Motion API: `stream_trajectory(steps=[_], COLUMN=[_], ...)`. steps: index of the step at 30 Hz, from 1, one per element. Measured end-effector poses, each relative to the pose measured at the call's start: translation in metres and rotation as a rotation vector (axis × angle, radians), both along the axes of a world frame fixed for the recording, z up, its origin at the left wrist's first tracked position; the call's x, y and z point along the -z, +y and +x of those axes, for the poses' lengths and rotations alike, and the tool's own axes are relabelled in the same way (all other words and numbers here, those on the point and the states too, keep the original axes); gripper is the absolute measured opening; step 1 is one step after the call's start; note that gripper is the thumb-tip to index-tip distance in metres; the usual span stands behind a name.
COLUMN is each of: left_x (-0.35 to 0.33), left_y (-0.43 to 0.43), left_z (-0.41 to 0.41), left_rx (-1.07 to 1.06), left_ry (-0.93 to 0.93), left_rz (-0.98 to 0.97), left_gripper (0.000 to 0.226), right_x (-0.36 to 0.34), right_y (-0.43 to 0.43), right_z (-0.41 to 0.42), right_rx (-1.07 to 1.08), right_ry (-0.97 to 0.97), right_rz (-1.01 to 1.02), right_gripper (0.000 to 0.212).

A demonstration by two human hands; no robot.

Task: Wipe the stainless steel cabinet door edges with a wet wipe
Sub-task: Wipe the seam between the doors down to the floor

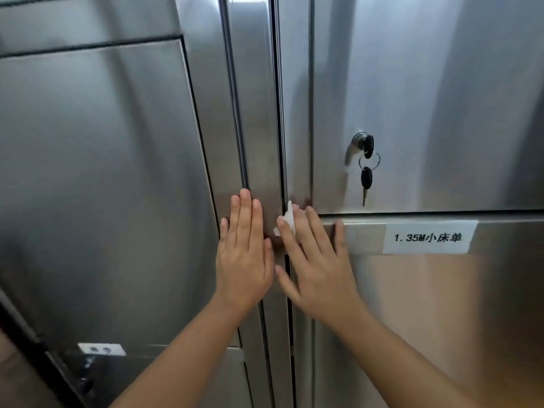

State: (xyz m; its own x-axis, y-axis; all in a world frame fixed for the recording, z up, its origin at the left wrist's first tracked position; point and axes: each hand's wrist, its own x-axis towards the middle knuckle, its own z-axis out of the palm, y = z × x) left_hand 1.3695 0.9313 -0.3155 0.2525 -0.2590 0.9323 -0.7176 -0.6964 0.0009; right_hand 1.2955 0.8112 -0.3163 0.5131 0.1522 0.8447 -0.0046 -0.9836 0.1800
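A stainless steel cabinet fills the view, with a vertical seam [283, 142] between the left door frame and the right doors. My right hand [316, 260] lies flat with straight fingers, pressing a white wet wipe [288, 217] against the left edge of the right door [297, 128] beside the seam. Only a crumpled bit of the wipe shows above my fingertips. My left hand [244, 254] rests flat and open on the steel strip [259, 128] just left of the seam, fingers pointing up.
A lock with two black keys on a ring [367, 163] sits on the upper right door. A white label [428, 237] marks the lower right door. Another small label [101, 349] is at the lower left, above a dark opening.
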Motion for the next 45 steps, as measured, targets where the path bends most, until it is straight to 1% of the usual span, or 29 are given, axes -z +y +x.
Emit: stream_trajectory(steps=[6,9,12,15,18,20,22,27,30,34,39,42,45], left_x=[0.02,0.034,0.051,0.067,0.075,0.077,0.077,0.077,0.077,0.077,0.077,0.077,0.077], left_y=[-0.005,-0.008,-0.009,-0.011,-0.011,-0.012,-0.012,-0.013,-0.014,-0.013,-0.013,-0.013,-0.014], left_z=[0.01,0.012,0.013,0.015,0.02,0.023,0.025,0.028,0.027,0.026,0.026,0.025,0.024], left_rx=[-0.009,0.003,0.004,-0.015,-0.042,-0.055,-0.065,-0.056,-0.048,-0.046,-0.061,-0.057,-0.055], left_ry=[-0.139,-0.166,-0.167,-0.176,-0.218,-0.243,-0.264,-0.281,-0.277,-0.269,-0.274,-0.259,-0.258], left_rz=[-0.023,-0.036,-0.032,-0.023,-0.008,-0.004,-0.007,-0.027,-0.043,-0.044,-0.036,-0.035,-0.044], left_gripper=[0.055,0.055,0.057,0.06,0.065,0.067,0.068,0.063,0.062,0.062,0.062,0.062,0.063], right_x=[0.026,0.045,0.071,0.097,0.12,0.127,0.125,0.097,0.11,0.125,0.103,0.102,0.099], right_y=[-0.002,-0.003,-0.004,-0.007,-0.007,-0.003,0.001,-0.002,-0.001,-0.002,-0.001,-0.001,0.001], right_z=[0.005,0.007,0.007,0.009,0.01,0.01,0.012,0.017,0.017,0.014,0.014,0.011,0.011], right_rx=[0.105,0.176,0.182,0.232,0.267,0.271,0.272,0.26,0.244,0.263,0.155,0.196,0.257], right_ry=[-0.091,-0.114,-0.119,-0.113,-0.132,-0.147,-0.146,-0.155,-0.202,-0.2,-0.303,-0.353,-0.341], right_rz=[-0.068,-0.107,-0.081,-0.071,-0.076,-0.041,0.007,0.046,0.064,0.023,0.042,0.074,0.077], right_gripper=[0.066,0.067,0.069,0.07,0.069,0.067,0.068,0.071,0.068,0.067,0.065,0.068,0.072])
